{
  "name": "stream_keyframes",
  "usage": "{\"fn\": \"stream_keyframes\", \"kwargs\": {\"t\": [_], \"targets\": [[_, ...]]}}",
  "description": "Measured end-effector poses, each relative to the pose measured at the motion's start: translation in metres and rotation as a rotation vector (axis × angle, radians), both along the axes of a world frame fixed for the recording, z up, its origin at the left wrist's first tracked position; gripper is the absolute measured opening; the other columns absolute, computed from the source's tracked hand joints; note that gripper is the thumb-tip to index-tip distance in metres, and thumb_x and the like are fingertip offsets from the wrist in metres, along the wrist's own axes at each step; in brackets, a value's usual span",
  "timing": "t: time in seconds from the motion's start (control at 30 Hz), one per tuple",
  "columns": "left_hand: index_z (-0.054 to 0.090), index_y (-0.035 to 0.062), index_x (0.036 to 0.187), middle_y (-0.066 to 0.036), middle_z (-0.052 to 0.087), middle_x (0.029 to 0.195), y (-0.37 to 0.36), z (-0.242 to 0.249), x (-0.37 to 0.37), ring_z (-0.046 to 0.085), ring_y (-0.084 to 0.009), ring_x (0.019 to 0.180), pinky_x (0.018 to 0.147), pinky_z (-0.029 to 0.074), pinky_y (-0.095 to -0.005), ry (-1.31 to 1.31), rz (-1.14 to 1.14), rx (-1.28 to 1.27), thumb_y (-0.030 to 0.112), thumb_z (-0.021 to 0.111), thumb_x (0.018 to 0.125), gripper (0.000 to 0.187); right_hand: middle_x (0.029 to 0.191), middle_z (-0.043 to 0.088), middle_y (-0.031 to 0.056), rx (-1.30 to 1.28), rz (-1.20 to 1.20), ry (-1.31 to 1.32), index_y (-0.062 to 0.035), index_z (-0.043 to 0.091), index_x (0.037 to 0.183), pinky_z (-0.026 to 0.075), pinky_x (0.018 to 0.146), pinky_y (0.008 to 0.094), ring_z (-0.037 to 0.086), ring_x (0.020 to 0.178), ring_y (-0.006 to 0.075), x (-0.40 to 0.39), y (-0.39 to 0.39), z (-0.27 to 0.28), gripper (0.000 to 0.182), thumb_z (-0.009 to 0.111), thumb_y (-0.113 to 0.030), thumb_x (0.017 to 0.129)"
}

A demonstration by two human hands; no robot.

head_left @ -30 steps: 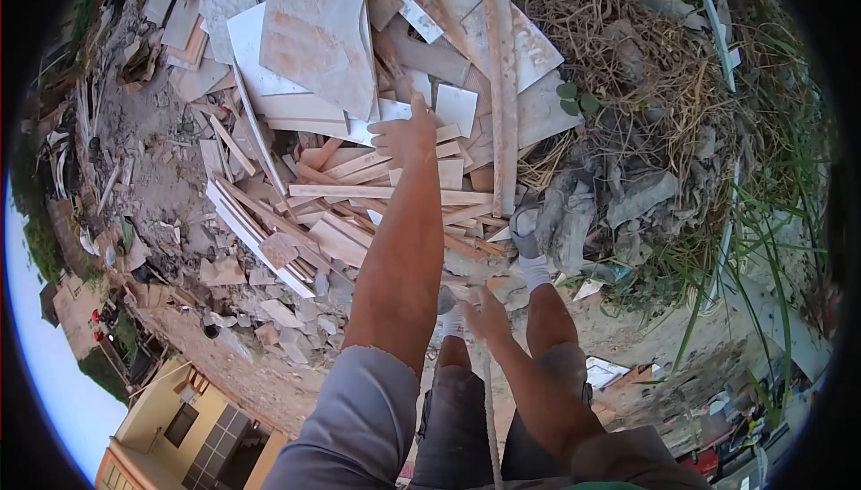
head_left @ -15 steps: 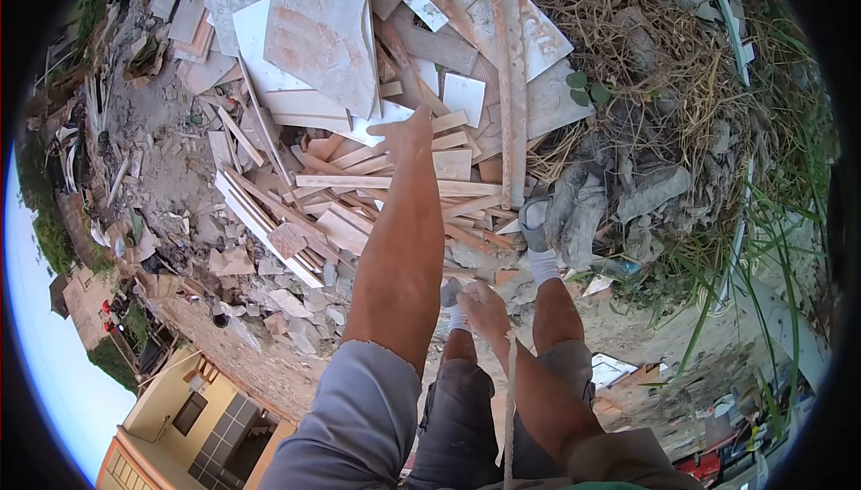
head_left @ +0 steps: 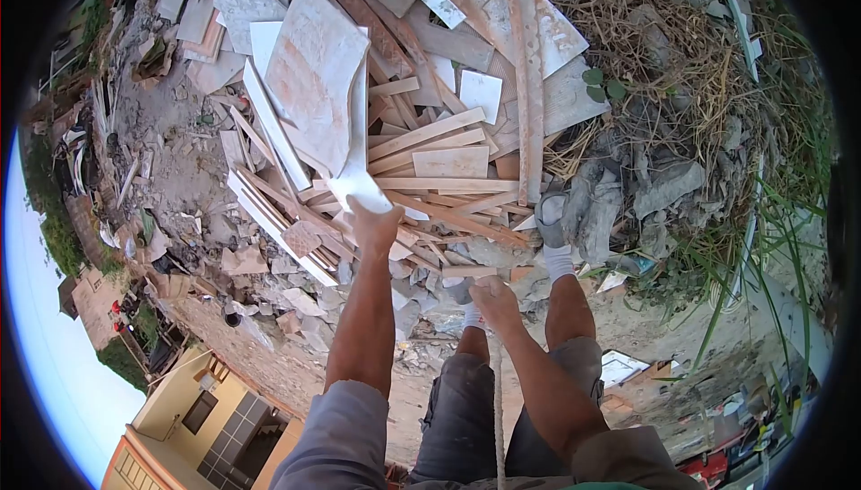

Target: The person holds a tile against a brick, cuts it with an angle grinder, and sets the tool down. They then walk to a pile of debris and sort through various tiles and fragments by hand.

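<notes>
My left hand [head_left: 375, 224] reaches forward, its fingers closed on the near end of a white tile piece [head_left: 360, 187]. That piece runs up under a large dusty tile slab [head_left: 314, 78], which lies tilted on the heap. My right hand [head_left: 493, 302] is held low in front of my legs, fingers curled in; what it holds, if anything, is hidden. A pale cord [head_left: 500, 409] hangs in front of me, near my right wrist. Narrow cut tile strips [head_left: 448, 185] lie piled just beyond my hands.
A long dusty strip [head_left: 527, 86] lies on the heap's right side. Dry brush [head_left: 664, 60] and grey crumpled rags [head_left: 596, 212] lie to the right. Broken rubble [head_left: 305, 302] covers the ground at left. My shoe [head_left: 551, 212] stands at the heap's edge.
My left hand has drawn back towards me with the white tile piece. The large slab has turned and shifted nearer, and strips beneath it have moved. My right hand stays low.
</notes>
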State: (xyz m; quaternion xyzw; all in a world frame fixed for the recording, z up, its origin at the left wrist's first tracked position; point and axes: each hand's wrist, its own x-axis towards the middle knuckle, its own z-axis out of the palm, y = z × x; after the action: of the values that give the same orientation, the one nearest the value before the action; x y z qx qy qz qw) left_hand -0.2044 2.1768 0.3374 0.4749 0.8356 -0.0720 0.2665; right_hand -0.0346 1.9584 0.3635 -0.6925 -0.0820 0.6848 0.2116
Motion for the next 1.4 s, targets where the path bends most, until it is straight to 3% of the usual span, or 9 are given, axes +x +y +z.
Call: {"fn": "stream_keyframes", "kwargs": {"t": [0.2, 0.3, 0.37, 0.67, 0.83, 1.17, 1.23, 1.37, 1.4], "targets": [[0.014, -0.0037, 0.149, -0.042, 0.024, 0.143, -0.026, 0.014, -0.074, 0.038, -0.0497, 0.13, 0.109, 0.035, -0.0445, 0.035, -0.186, 0.037, 0.03, 0.079, 0.061, 0.116, 0.101, 0.068, 0.0253, -0.046, 0.017, 0.062, 0.0015, 0.063, 0.107, 0.05, 0.086, 0.0385, 0.066, 0.099, 0.0361, -0.003, -0.004, -0.004, 0.045, 0.063, -0.035, 0.082], [0.013, -0.0035, 0.149, -0.041, 0.024, 0.144, -0.025, 0.021, -0.098, 0.036, -0.0505, 0.13, 0.109, 0.035, -0.0461, 0.096, -0.268, -0.023, 0.03, 0.079, 0.061, 0.115, 0.091, 0.069, 0.0216, 0.059, 0.029, -0.03, 0.0013, 0.063, 0.107, 0.051, 0.082, 0.037, 0.068, 0.09, 0.0316, 0.004, 0.001, -0.003, 0.044, 0.064, -0.035, 0.082], [0.013, -0.0035, 0.149, -0.041, 0.024, 0.144, -0.026, 0.024, -0.105, 0.036, -0.0503, 0.131, 0.109, 0.035, -0.0465, 0.138, -0.291, -0.04, 0.029, 0.079, 0.061, 0.115, 0.078, 0.064, 0.0084, -0.009, -0.125, 0.101, 0.0019, 0.063, 0.097, 0.048, 0.063, 0.0276, 0.062, 0.072, 0.0139, 0.008, 0.003, 0.001, 0.031, 0.065, -0.026, 0.084], [0.03, -0.0017, 0.145, -0.037, 0.029, 0.145, -0.053, 0.017, -0.094, 0.038, -0.0488, 0.13, 0.106, 0.038, -0.0478, 0.179, -0.302, -0.013, 0.038, 0.075, 0.075, 0.092, 0.088, 0.069, 0.0168, -0.09, -0.051, 0.088, 0.0008, 0.066, 0.098, 0.051, 0.079, 0.0337, 0.067, 0.083, 0.0246, -0.002, -0.018, -0.024, 0.037, 0.066, -0.03, 0.076], [0.053, -0.0019, 0.131, -0.029, 0.052, 0.133, -0.046, 0.059, -0.057, 0.052, -0.0388, 0.123, 0.102, 0.043, -0.0423, -0.201, -0.255, -0.117, 0.041, 0.072, 0.079, 0.07, 0.077, 0.065, 0.009, 0.082, 0.2, -0.133, 0.0013, 0.063, 0.097, 0.049, 0.056, 0.0279, 0.064, 0.063, 0.0147, 0.001, -0.041, -0.038, 0.028, 0.064, -0.023, 0.082], [0.054, 0.0, 0.13, -0.024, 0.063, 0.118, -0.059, 0.166, 0.063, 0.063, -0.0333, 0.11, 0.094, 0.049, -0.039, -0.608, -0.183, -0.178, 0.04, 0.066, 0.084, 0.062, 0.072, 0.064, 0.0079, 0.136, 0.27, -0.35, 0.0016, 0.064, 0.092, 0.05, 0.055, 0.031, 0.062, 0.061, 0.0154, 0.22, -0.023, 0.001, 0.028, 0.065, -0.024, 0.08], [0.054, -0.0003, 0.131, -0.024, 0.063, 0.119, -0.047, 0.205, 0.096, 0.063, -0.0329, 0.11, 0.093, 0.049, -0.039, -0.654, -0.148, -0.157, 0.04, 0.066, 0.085, 0.062, 0.084, 0.068, 0.0214, 0.079, 0.363, -0.428, 0.0017, 0.066, 0.09, 0.052, 0.077, 0.0427, 0.068, 0.083, 0.0366, 0.273, -0.007, 0.027, 0.036, 0.063, -0.032, 0.079], [0.051, -0.003, 0.132, -0.022, 0.062, 0.121, -0.017, 0.259, 0.138, 0.063, -0.031, 0.111, 0.094, 0.049, -0.0369, -0.71, -0.227, -0.107, 0.037, 0.065, 0.087, 0.062, 0.085, 0.068, 0.0215, 0.09, 0.435, -0.556, 0.0008, 0.066, 0.088, 0.051, 0.079, 0.0431, 0.067, 0.085, 0.0371, 0.327, 0.009, 0.045, 0.035, 0.063, -0.033, 0.079], [0.05, -0.0044, 0.132, -0.021, 0.062, 0.122, -0.011, 0.267, 0.144, 0.062, -0.0289, 0.113, 0.095, 0.049, -0.0352, -0.678, -0.271, -0.095, 0.034, 0.065, 0.089, 0.06, 0.076, 0.066, 0.0145, 0.164, 0.382, -0.544, 0.0019, 0.065, 0.087, 0.05, 0.066, 0.0369, 0.063, 0.071, 0.0257, 0.33, 0.015, 0.045, 0.03, 0.063, -0.027, 0.08]]}}
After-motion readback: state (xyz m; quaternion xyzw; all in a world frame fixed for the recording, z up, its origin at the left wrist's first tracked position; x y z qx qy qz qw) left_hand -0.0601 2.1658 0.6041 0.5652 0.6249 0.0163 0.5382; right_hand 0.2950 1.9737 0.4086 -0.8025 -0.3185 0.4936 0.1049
